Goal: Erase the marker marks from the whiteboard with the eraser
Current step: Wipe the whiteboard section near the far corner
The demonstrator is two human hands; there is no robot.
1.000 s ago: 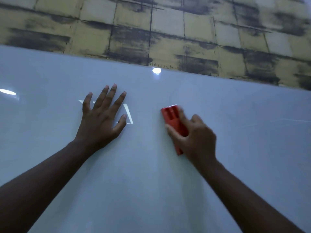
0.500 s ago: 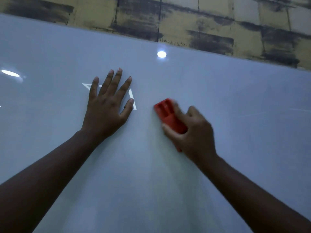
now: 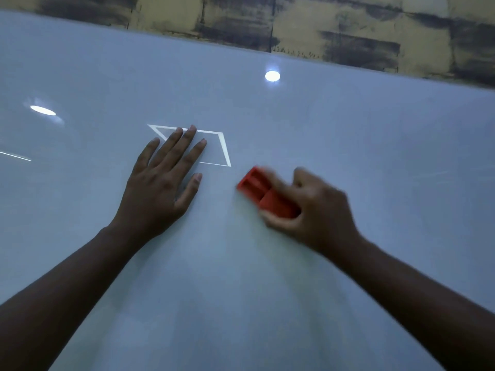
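Gripping red eraser [image 3: 263,195], right hand [image 3: 316,212], whiteboard [image 3: 348,135]

Dim, bluish light; 2 lamp glares on the whiteboard [image 3: 348,135]; right hand [image 3: 318,210] motion-blurred

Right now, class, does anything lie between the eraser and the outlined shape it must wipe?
Board between red eraser and shape's near corner is bare; the left hand covers the shape's left part.

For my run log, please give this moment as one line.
left hand flat on whiteboard | right hand grips eraser on board | eraser blurred | outline beside left hand
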